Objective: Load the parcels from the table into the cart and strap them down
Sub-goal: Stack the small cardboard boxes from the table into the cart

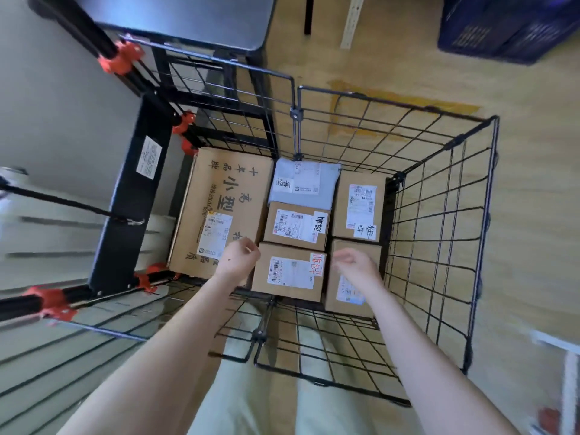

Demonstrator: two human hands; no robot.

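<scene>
Below, boxy cardboard parcels [295, 226] fill the black wire-mesh cart [439, 230].

The cart [439, 196] is thin wire mesh of black-coated metal with a dull sheen. The large box [219, 196] and the small boxes [296, 226] are matt brown cardboard carrying smooth white paper labels [361, 205]. The mailer bag [303, 183] is grey plastic film, faintly glossy and creased. The clamps [120, 58] are orange plastic. The floor [533, 183] looks like smooth yellow wood with a soft shine. The worktop [188, 17] is grey and smooth.
</scene>
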